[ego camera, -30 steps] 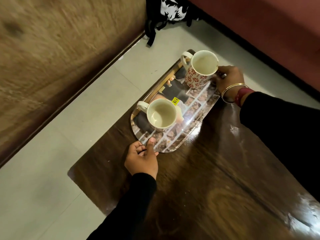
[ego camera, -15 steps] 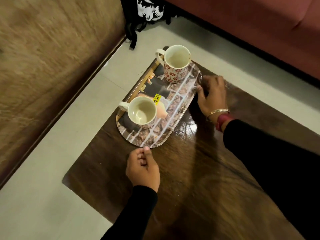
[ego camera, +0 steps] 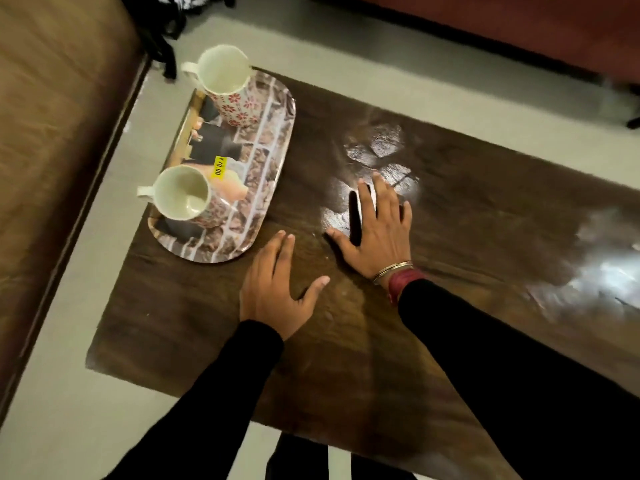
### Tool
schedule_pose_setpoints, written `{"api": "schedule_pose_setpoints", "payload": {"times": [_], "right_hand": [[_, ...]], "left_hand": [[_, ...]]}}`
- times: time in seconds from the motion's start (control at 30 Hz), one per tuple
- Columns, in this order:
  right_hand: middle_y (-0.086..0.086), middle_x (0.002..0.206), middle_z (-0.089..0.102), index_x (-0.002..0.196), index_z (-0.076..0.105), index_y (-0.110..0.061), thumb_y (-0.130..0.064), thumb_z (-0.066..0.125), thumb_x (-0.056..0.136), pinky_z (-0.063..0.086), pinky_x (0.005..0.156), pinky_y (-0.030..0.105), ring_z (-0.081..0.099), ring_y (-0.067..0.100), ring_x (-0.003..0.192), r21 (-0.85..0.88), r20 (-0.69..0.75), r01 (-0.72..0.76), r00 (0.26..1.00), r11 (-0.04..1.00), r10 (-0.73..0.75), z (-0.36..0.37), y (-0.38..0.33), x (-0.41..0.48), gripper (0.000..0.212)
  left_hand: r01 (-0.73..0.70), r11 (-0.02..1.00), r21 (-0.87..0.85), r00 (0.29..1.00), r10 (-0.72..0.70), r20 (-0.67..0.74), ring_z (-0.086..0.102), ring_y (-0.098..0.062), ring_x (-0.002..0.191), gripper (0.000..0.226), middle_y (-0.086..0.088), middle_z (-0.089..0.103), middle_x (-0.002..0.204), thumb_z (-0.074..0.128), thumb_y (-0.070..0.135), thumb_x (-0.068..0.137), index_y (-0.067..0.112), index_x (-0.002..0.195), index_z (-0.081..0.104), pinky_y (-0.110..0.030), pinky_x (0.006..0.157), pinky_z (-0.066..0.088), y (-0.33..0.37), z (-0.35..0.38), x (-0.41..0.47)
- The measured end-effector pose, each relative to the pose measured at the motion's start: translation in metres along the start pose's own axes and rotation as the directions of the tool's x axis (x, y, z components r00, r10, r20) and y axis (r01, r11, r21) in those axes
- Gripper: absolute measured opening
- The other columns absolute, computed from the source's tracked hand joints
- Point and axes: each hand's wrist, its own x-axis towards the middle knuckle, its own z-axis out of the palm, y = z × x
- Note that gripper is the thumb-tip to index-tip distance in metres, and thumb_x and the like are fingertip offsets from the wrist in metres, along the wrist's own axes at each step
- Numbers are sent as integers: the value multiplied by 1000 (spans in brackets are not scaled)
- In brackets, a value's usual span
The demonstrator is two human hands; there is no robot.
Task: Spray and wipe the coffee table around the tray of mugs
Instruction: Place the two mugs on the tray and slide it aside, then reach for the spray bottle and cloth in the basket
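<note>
An oval tray [ego camera: 266, 188] with a brick-pattern print lies at the left end of the dark wooden coffee table [ego camera: 467, 216]. Two empty mugs stand on it: a red-flowered one [ego camera: 227, 83] at the far end and another [ego camera: 181, 197] at the near end. My left hand [ego camera: 277, 289] hovers open, fingers apart, just right of the tray's near end. Further right, my right hand [ego camera: 377, 226] is spread flat over the table, with bangles on its wrist. Both hands hold nothing. No spray bottle or cloth is in view.
A brown wooden furniture side [ego camera: 52, 133] runs along the left, across a strip of pale floor [ego camera: 86, 341]. A red sofa [ego camera: 519, 26] lies beyond the table. A black-and-white bag [ego camera: 162, 15] sits on the floor at the top left. Glossy reflections show on the table's right part.
Both hands have let go of the tray and drawn back to the right over the table, fingers now spread. The view has swung right, showing more of the table.
</note>
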Motion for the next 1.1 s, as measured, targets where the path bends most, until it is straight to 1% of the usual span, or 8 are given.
{"api": "schedule_pose_setpoints", "payload": {"times": [0.13,0.23,0.4,0.53,0.67,0.83,1.0,1.1], "right_hand": [[9,173,12,165,19,-20,-84,47,86,22,119,71,20,34,158,4,14,-111,994,994,111,-18,35,-38,105],[10,174,9,165,18,-20,-88,44,83,21,119,72,17,35,158,12,-2,-196,981,980,196,-30,65,-64,109],[9,174,5,166,13,-23,-91,47,80,20,120,71,14,34,159,28,-53,-331,942,943,332,-56,120,-109,116],[8,175,1,167,8,-23,-94,42,78,18,122,70,10,32,161,21,-67,-427,902,904,427,-87,155,-149,119],[6,175,7,166,13,-21,-95,43,78,21,120,71,13,30,161,51,-100,-510,853,859,512,-135,177,-192,119],[-1,175,9,167,12,-20,-96,43,77,23,118,71,14,26,161,76,-144,-598,785,798,602,-205,187,-251,121],[2,176,6,167,11,-22,-97,43,76,24,117,71,14,29,161,113,-197,-661,717,742,669,-264,205,-298,122],[5,176,4,167,8,-22,-96,44,76,23,117,71,12,32,161,132,-206,-682,692,720,692,-290,224,-322,123]], "left_hand": [[-36,995,96,977,15,212,29,-33,150,106,-17,30,162,63,75,81,5,155,34,-51,116,34,23,1,-4],[-91,979,183,937,22,349,11,-30,156,117,-12,13,169,52,86,77,13,161,16,-53,123,21,48,6,1],[-260,941,217,872,133,472,2,-31,156,119,-9,3,170,40,92,76,17,162,8,-57,123,16,101,20,15],[-372,903,214,829,220,514,-1,-31,156,119,-9,0,170,38,93,76,18,163,5,-58,123,15,148,22,17],[-458,871,178,793,310,524,-1,-30,157,118,-8,0,170,39,93,76,19,163,7,-57,124,15,214,6,22],[-558,818,143,740,412,532,2,-31,157,118,-9,3,170,35,95,76,20,163,5,-57,123,16,299,-27,17],[-653,753,80,668,522,530,2,-33,156,118,-9,6,170,38,94,74,21,162,8,-57,123,16,380,-43,5],[-668,740,75,655,537,532,2,-32,156,116,-10,7,170,37,92,76,21,162,8,-57,124,16,422,-47,-8]]}}
